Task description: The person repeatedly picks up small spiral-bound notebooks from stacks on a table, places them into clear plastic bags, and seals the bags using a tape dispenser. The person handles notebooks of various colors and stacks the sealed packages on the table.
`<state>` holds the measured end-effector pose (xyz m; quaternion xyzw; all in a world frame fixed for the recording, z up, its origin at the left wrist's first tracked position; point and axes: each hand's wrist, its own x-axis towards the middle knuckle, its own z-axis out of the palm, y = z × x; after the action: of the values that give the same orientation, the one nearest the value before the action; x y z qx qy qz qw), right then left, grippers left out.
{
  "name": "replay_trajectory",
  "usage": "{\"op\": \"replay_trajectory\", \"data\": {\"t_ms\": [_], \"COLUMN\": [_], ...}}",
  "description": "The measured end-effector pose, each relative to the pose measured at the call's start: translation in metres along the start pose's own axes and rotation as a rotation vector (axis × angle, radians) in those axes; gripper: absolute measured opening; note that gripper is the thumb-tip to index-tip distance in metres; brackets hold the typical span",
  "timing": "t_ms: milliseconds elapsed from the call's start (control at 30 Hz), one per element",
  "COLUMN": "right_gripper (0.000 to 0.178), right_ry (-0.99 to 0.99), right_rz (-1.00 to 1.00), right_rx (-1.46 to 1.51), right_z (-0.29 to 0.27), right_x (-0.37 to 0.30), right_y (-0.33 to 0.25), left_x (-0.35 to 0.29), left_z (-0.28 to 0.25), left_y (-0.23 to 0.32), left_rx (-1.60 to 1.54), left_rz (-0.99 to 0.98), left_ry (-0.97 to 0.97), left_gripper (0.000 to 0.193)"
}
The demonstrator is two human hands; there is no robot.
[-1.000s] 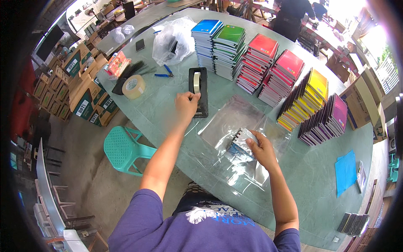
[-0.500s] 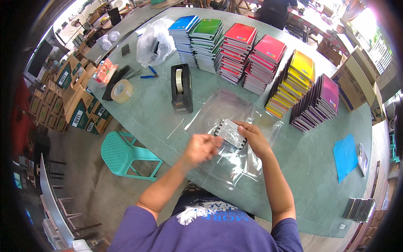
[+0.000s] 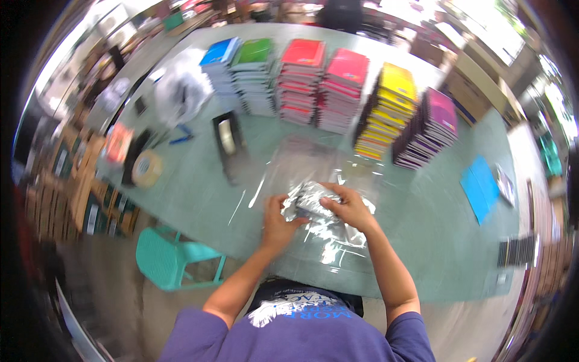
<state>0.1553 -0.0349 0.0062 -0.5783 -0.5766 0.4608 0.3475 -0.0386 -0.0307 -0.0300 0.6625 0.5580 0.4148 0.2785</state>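
A small spiral-bound notebook (image 3: 314,196) lies on the table under shiny clear plastic, blurred by glare. My right hand (image 3: 353,209) is closed over its right side, thumb on top. At the notebook's left edge, my left hand (image 3: 280,226) has curved fingers and thumb around the clear plastic (image 3: 289,209); its exact hold is blurred. Clear plastic sheets (image 3: 301,158) spread flat behind and beneath the notebook. A black tape dispenser (image 3: 229,145) stands beyond my left hand.
Stacks of spiral notebooks in blue (image 3: 220,51), green (image 3: 253,53), red (image 3: 303,53), yellow (image 3: 398,81) and purple (image 3: 441,108) line the far side. A tape roll (image 3: 146,169) and pliers (image 3: 181,136) lie left; a blue sheet (image 3: 479,188) lies right. A green stool (image 3: 160,256) stands at the table's left edge.
My left hand has come down to the notebook's left edge, its fingers now around the plastic. The right hand has shifted further over the notebook. The whole view has tilted slightly.
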Motion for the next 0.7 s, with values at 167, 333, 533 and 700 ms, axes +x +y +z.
{"op": "replay_trajectory", "data": {"t_ms": [167,333,533,700], "right_gripper": [0.066,0.057,0.098,0.115], "right_ry": [0.115,0.416,0.577,0.600], "right_rz": [0.456,0.350,0.817,0.769], "right_rx": [0.179,0.481,-0.567,-0.610], "right_z": [-0.009,-0.070,-0.115,-0.159], "right_x": [-0.044,-0.154,-0.279,-0.320], "right_y": [-0.007,0.021,0.079,0.127], "left_x": [0.044,-0.028,-0.096,-0.118], "left_z": [0.004,0.070,0.085,0.078], "left_y": [0.038,0.132,0.242,0.354], "left_rx": [-0.332,-0.200,-0.777,-1.999], "left_rz": [0.158,0.941,1.090,0.326], "left_ry": [-0.643,-0.565,-1.488,-1.817], "left_gripper": [0.074,0.063,0.022,0.029]}}
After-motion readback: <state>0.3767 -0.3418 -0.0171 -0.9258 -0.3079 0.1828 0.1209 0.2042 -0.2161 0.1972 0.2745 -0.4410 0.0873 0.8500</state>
